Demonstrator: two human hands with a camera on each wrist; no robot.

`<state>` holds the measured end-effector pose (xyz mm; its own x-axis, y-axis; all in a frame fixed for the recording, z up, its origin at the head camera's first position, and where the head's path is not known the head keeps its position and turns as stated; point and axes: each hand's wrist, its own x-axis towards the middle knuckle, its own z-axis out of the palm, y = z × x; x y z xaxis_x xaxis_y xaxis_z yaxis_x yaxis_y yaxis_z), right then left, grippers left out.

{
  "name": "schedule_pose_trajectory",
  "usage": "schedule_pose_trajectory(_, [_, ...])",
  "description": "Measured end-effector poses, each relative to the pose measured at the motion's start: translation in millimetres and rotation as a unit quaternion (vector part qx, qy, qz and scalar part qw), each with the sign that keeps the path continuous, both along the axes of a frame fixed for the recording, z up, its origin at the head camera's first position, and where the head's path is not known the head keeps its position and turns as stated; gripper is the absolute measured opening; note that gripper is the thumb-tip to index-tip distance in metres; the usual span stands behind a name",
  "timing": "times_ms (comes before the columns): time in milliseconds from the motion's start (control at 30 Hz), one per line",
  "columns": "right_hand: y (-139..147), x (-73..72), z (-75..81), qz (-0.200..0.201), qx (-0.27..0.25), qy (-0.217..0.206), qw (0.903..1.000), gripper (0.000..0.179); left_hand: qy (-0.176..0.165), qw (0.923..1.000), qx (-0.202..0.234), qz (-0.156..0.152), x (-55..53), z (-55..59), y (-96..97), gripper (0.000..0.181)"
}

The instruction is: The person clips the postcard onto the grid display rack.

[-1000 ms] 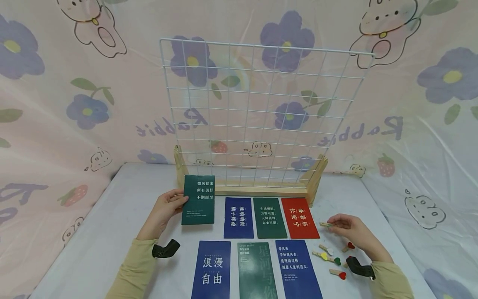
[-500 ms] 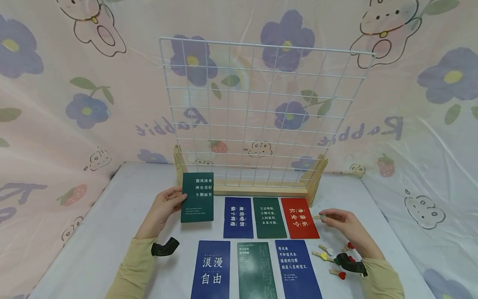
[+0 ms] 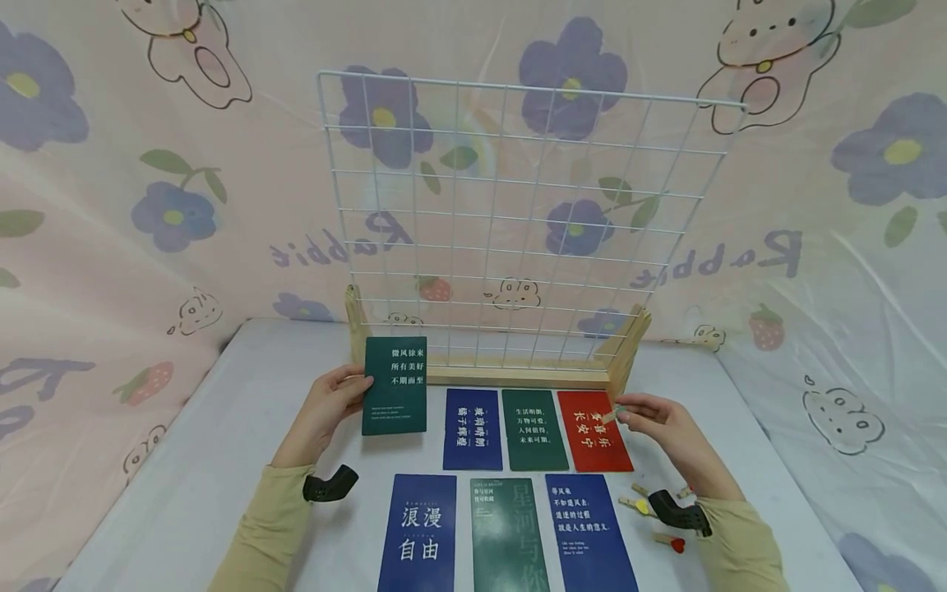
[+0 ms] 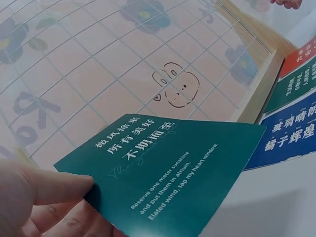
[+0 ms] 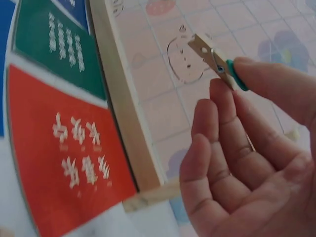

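My left hand (image 3: 325, 411) pinches the left edge of a dark green card (image 3: 395, 386) printed with white writing, held upright in front of the rack's left foot. In the left wrist view the thumb (image 4: 59, 187) lies over the card's face. My right hand (image 3: 658, 423) holds a small wooden clothespin (image 5: 212, 58) between thumb and fingertips, over the red card (image 3: 592, 448). A green piece sits on the clothespin's handle end, right under the thumb, and its wooden tip points away from the hand.
A white wire grid (image 3: 518, 197) stands in a wooden base (image 3: 510, 376) at the back. Before it lie a small blue card (image 3: 472, 452), a green card (image 3: 534, 452) and a front row of longer cards (image 3: 418, 567). Several clothespins (image 3: 669, 541) lie beneath the right wrist.
My right hand has moved left and away from the clothespin pile, carrying its clothespin over the red card. The left hand has raised the green card slightly.
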<state>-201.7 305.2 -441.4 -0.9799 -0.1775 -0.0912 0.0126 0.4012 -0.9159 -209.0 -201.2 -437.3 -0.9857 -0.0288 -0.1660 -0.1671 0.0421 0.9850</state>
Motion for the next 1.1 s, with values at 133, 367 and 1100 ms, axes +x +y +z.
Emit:
schedule_pose_trajectory(133, [-8, -2.8, 6.3, 0.009, -0.003, 0.008, 0.9999, 0.047, 0.003, 1.0, 0.004, 0.0, -0.6, 1.5, 0.5, 0.041])
schedule_pose_trajectory(367, [-24, -7.1, 14.9, 0.026, -0.009, 0.016, 0.9995, 0.042, 0.007, 0.9999, 0.0, 0.009, -2.1, 4.0, 0.9, 0.042])
schedule_pose_trajectory(1100, [-54, -18.7, 22.9, 0.053, -0.043, 0.015, 0.9976, 0.045, 0.016, 0.9998, -0.006, 0.011, -2.3, 18.6, 1.6, 0.046])
